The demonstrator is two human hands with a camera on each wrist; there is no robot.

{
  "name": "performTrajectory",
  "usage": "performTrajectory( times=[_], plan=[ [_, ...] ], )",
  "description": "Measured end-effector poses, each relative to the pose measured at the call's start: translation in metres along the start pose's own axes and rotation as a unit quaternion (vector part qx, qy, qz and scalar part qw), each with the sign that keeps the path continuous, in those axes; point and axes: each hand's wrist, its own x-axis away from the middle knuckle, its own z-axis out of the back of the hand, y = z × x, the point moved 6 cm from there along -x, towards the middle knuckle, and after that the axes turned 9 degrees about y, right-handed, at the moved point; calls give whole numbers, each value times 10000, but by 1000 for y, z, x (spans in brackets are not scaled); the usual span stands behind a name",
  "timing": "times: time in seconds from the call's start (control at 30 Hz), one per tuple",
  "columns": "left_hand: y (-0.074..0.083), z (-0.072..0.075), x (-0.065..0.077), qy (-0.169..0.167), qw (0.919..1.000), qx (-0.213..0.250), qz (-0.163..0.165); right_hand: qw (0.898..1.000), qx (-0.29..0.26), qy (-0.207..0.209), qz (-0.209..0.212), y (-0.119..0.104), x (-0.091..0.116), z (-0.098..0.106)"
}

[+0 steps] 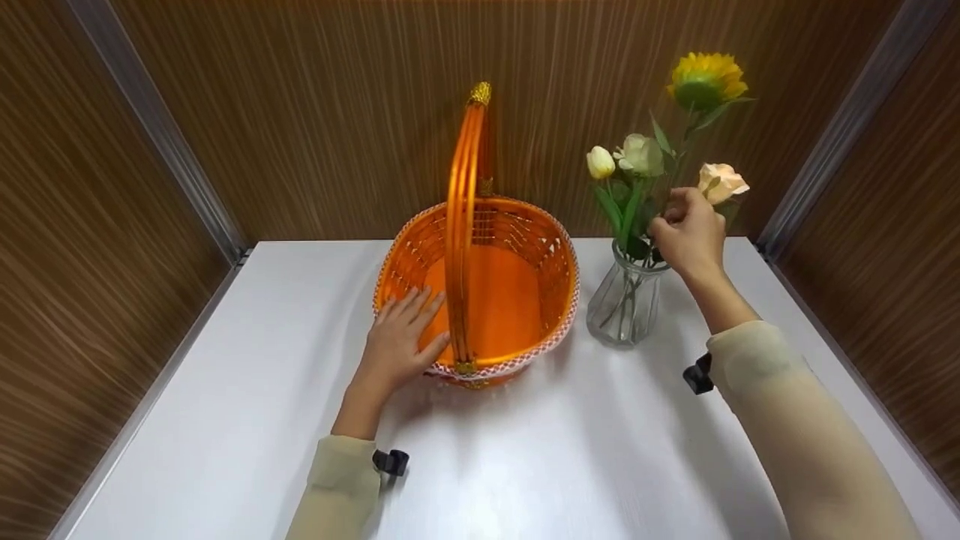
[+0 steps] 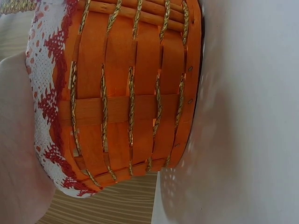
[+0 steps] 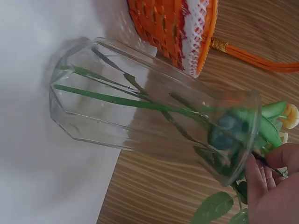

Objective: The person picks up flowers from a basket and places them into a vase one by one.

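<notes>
My left hand [image 1: 397, 341] lies over the near-left rim of an orange woven basket [image 1: 555, 330], its fingers extended and spread over the inside. In the left wrist view, the palm sits against the red-and-white lace trim [image 2: 49, 93]. At the mouth of a clear glass vase [image 1: 624, 307], my right hand [image 1: 690, 229] pinches a dark flower stem [image 3: 258, 157] between thumb and fingers. A sunflower [image 1: 705, 81] rises above that hand, and a peach rose [image 1: 721, 183] shows just behind it. A white tulip [image 1: 600, 162] and a pale rose [image 1: 640, 155] stand to its left.
The basket's tall arched handle [image 1: 459, 225] stands up over its middle. Basket and vase stand side by side on a white table [image 1: 300, 315], near the wood-grain back wall [image 1: 337, 112]. Similar panels rise at both sides.
</notes>
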Motion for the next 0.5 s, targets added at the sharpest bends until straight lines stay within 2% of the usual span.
performTrajectory(
  times=[0.2, 0.5],
  plan=[
    [0, 0, -1, 38, 10000, 22, -9, 9991, -391, -93, -107, 6, 11, -1],
    [-1, -2, -2, 27, 10000, 27, -16, 9966, -764, 300, 82, 12, 21, -2]
  ],
)
